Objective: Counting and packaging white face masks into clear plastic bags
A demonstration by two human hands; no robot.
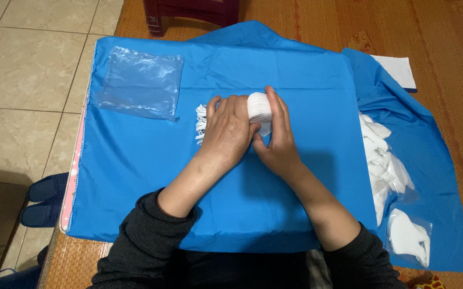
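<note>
Beige floor tiles (22,64) fill the left side, their grout lines running at a slant. An orange-brown woven mat (440,43) spreads across the top and right. At the top edge, the legs of a dark red stool (188,10) stand on that mat. Lower left, dark blue slippers (43,199) sit on the tiles. Light is even and soft.

dark grey sleeves pushed up, bare forearms, bare hands
</note>
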